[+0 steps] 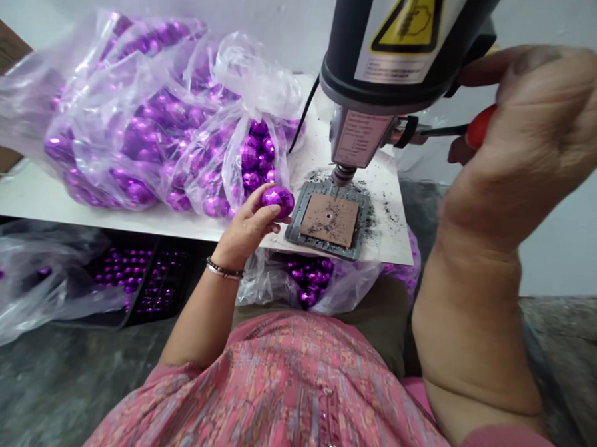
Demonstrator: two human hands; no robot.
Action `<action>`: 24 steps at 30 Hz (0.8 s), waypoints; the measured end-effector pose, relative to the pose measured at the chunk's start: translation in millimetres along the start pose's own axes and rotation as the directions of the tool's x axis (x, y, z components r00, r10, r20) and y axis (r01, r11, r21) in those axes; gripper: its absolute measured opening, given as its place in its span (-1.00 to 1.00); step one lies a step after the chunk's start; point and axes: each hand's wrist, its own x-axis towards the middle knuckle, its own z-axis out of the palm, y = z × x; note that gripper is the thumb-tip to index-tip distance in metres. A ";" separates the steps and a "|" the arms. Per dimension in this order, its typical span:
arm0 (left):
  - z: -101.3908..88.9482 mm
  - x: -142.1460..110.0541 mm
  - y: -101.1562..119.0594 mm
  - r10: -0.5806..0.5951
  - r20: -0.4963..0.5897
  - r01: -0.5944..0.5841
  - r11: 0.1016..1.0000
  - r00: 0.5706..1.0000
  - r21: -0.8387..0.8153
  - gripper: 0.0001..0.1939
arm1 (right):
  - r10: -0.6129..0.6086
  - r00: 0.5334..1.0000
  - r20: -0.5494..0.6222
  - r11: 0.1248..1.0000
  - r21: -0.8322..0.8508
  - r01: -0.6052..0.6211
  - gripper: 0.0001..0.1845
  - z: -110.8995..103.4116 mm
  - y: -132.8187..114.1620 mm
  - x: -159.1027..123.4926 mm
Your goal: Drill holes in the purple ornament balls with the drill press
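Between the thumb and fingers of my left hand (251,224) is a shiny purple faceted ball (278,201), held just left of the drill press base. My right hand (527,142) is curled around the red knob (480,126) of the drill press lever, with one finger reaching up against the motor housing. The drill press (382,61) stands over a grey base plate (295,230). A brown square pad (323,228) with a small hole in its middle lies on that plate. The thin drill bit (337,191) points down at the pad, above it.
Large clear plastic bags of purple balls (148,122) cover the left of the white table (178,227). Dark shavings (379,214) lie around the base. An open bag of balls (309,281) is below the table edge, near my lap. Black crates (140,282) with purple balls stand lower left.
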 end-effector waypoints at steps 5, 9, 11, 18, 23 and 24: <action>19.1 0.5 -10.2 -0.110 0.178 0.178 0.887 0.978 -0.427 -0.24 | -0.030 0.999 -0.010 0.999 -0.028 0.030 -0.55 -0.8 4.5 -1.1; 38.6 8.8 -16.2 -0.150 0.215 0.233 0.868 0.965 -0.439 -0.18 | -0.045 0.999 0.029 0.999 -0.005 0.045 -0.52 -1.9 3.3 -1.4; 46.2 15.0 -16.6 -0.159 0.233 0.239 0.898 0.959 -0.370 -0.18 | -0.048 0.998 0.049 0.999 -0.005 0.049 -0.54 -1.5 2.3 0.5; 53.9 33.9 -11.7 -0.200 0.182 0.208 0.978 0.963 -0.026 -0.63 | -0.040 0.995 0.091 0.999 0.030 0.037 -0.60 1.7 -2.9 12.2; 56.4 42.9 -14.2 -0.159 0.278 0.148 0.987 0.947 0.060 -0.52 | 0.013 0.992 0.124 1.000 0.023 -0.016 -0.61 0.9 -8.4 13.3; 57.4 44.2 -15.1 -0.146 0.300 0.131 0.989 0.943 0.070 -0.51 | 0.012 0.992 0.125 1.000 0.023 -0.015 -0.59 0.8 -8.6 13.1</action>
